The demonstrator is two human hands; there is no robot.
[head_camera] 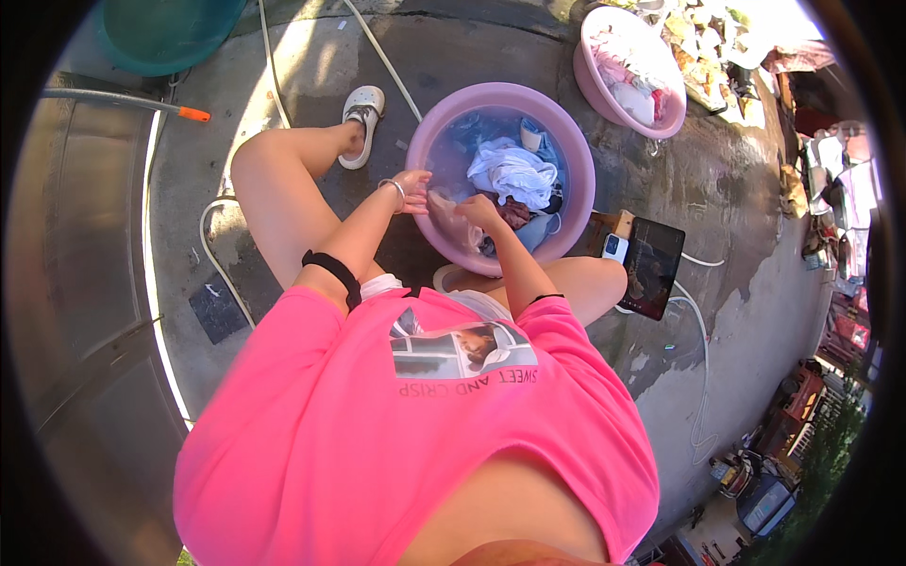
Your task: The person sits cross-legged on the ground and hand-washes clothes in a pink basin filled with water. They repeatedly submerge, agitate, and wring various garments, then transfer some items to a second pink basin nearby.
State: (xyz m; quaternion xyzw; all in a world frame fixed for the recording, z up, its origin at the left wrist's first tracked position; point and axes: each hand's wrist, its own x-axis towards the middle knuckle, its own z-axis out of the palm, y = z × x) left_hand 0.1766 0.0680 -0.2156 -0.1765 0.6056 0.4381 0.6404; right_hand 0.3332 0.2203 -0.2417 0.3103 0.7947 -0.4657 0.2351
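A round pink plastic basin (582, 159) with water stands between my knees. Wet clothes lie in it: a white garment (511, 170), a dark brownish-red cloth (513, 211), blue pieces and a pale pink cloth (453, 221) under the water on the near left. My left hand (413, 192), with a bangle at the wrist, is at the basin's left rim, fingers apart, holding nothing. My right hand (479, 211) is over the basin between the pale pink cloth and the dark one, its fingers bent; whether it grips cloth is hard to tell.
A second pink basin (586, 92) of clothes stands at the upper right. Beside my right knee are a tablet (652, 269) and a phone (614, 247) by a small wooden stool. A pale hose (386, 60) runs to the basin. A green tub (166, 35) is at the upper left.
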